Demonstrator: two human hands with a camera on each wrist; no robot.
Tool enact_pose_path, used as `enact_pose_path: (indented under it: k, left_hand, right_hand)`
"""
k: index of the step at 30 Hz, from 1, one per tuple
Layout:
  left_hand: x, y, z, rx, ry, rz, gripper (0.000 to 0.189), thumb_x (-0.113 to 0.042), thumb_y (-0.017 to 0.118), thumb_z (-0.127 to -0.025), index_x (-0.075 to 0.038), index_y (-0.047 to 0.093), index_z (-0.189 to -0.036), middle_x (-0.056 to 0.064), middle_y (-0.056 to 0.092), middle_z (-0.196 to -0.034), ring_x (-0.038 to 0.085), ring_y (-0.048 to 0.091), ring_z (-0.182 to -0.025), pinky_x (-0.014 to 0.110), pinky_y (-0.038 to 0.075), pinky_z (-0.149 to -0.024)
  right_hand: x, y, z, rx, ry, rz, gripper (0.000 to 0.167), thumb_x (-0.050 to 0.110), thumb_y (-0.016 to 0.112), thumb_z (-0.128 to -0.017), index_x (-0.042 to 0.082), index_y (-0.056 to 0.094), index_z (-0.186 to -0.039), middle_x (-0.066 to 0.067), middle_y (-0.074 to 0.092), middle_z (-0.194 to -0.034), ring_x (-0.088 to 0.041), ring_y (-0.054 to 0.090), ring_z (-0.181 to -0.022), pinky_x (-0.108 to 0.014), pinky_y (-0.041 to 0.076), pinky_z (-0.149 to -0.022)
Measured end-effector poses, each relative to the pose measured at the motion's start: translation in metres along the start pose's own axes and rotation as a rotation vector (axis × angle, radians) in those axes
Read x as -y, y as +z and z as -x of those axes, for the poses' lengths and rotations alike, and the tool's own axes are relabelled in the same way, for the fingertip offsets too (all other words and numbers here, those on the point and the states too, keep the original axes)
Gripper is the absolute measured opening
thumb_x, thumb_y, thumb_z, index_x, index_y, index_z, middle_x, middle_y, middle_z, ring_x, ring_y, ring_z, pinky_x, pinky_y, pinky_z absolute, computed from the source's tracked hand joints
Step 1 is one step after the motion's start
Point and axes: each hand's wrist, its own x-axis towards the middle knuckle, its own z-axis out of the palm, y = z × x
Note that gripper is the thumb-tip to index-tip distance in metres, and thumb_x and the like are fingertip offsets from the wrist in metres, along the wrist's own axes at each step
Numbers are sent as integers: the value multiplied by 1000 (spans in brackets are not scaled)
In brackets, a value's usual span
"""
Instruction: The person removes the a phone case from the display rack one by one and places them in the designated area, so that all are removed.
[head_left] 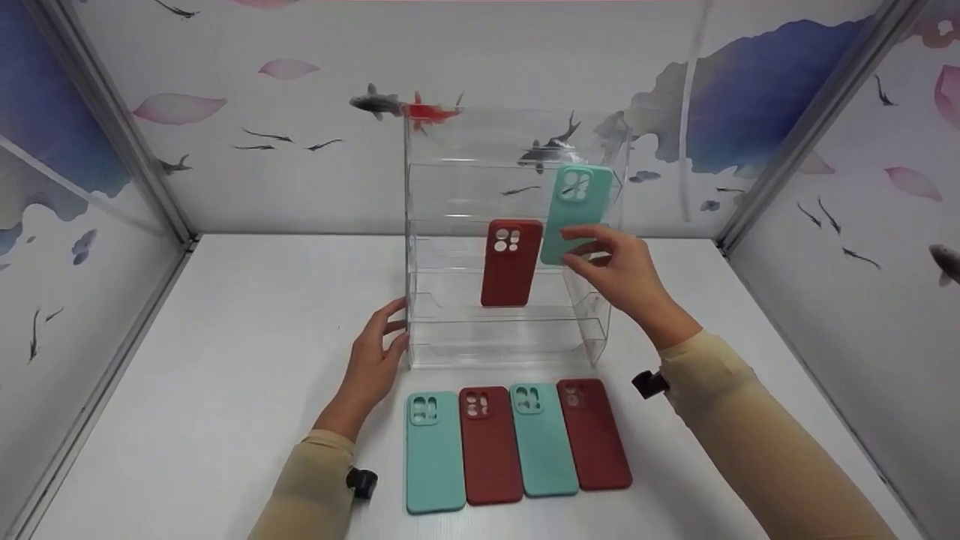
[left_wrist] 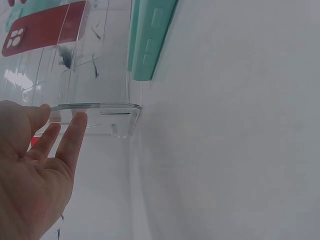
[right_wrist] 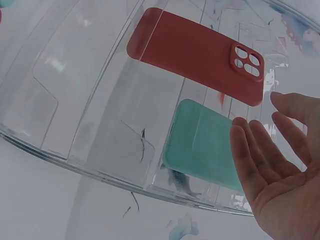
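A clear acrylic tiered rack [head_left: 506, 349] stands upright with a red phone case [head_left: 510, 274] leaning in it. To the right of that, a teal phone case [head_left: 592, 199] also stands in the rack, slightly tilted. My right hand [head_left: 626, 270] is in front of the teal case's lower part, thumb and fingers apart. In the right wrist view, its fingertips overlap the teal case [right_wrist: 202, 142], so contact is unclear. My left hand [head_left: 375, 356] touches the rack's left side; its fingers [left_wrist: 74, 140] lie extended against the side panel in the left wrist view.
Before the rack, a row of phone cases lies flat on the white table [head_left: 247, 375]: a teal case [head_left: 436, 465], a red case [head_left: 491, 457], another teal case [head_left: 545, 450] and another red case [head_left: 596, 442]. Printed panels [head_left: 300, 172] enclose the table.
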Motion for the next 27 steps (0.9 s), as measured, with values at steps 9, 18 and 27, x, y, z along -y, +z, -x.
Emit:
enact_pose_path:
  k: [9, 18, 27]
  left_hand:
    - [0, -1, 0, 0, 0, 10, 56, -16, 57, -107, -27, 36, -158, -3, 41, -163, 24, 53, -140, 47, 50, -113]
    - [-1, -1, 1, 2, -18, 30, 57, -16, 58, -107, -29, 37, -158, -5, 41, -162, 23, 53, -140, 49, 50, -114]
    - [-2, 0, 1, 6, -2, 17, 57, -16, 58, -107, -28, 36, -158, -3, 40, -163, 24, 53, -140, 47, 50, -114]
  right_hand:
    - [8, 14, -20, -32, -22, -21, 38, 15, 74, -97, 15, 69, -135, -6, 72, -128, -19, 70, -113, -28, 60, -95]
    - [9, 27, -21, 18, -69, 23, 41, 9, 72, -97, 16, 67, -137, -4, 70, -131, -22, 71, -113, -38, 61, -99]
    - [3, 33, -19, -133, -86, 17, 23, 12, 76, -95, 16, 76, -118, -1, 76, -113, -17, 75, -97, -27, 62, -89]
